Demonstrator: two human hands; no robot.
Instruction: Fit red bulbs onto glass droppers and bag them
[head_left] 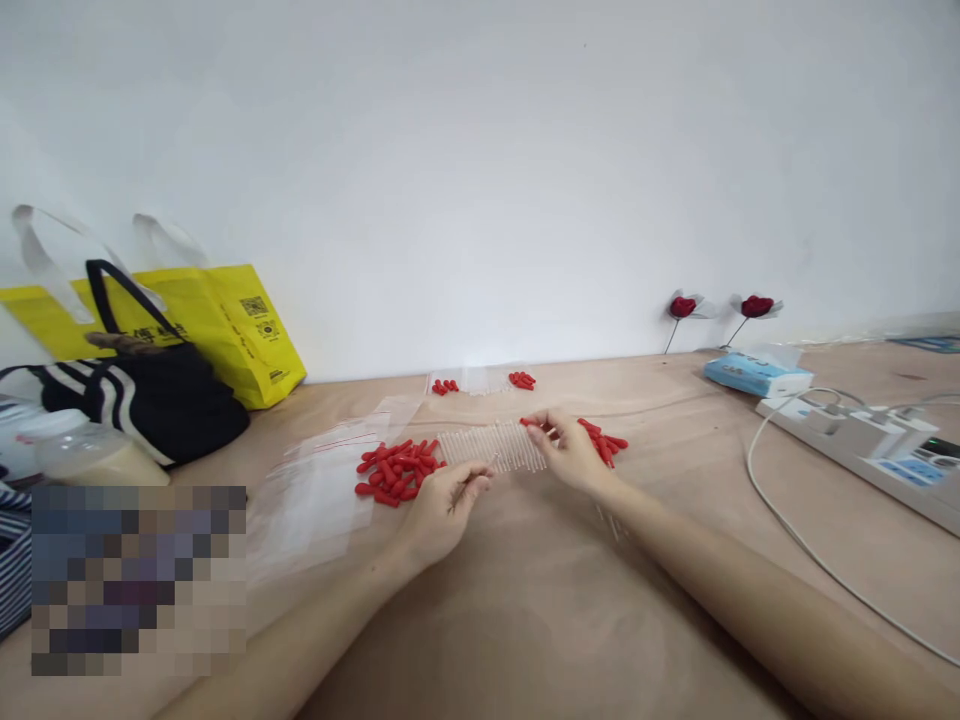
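A row of thin clear tubes (472, 447), apparently glass droppers, lies side by side on the table in front of my hands. My left hand (442, 505) is closed in a pinch at the row's near edge, with a thin clear tube's end (494, 458) showing at its fingertips. A red rubber bulb (529, 422) is pinched between the fingers of my right hand (566, 452), over the row's right part. Left of the row is a loose pile of red bulbs (394, 470). More red bulbs (606, 445) lie right of my right hand, partly hidden by it.
Clear zip bags (315, 500) are spread at the left. Against the wall lies another bag (480, 380) with small red bulb groups beside it. A yellow bag (262, 340), black bag (180, 400) and jar (97, 455) stand left; tissues (757, 375), a power strip (892, 450) and its cable (795, 540) lie right.
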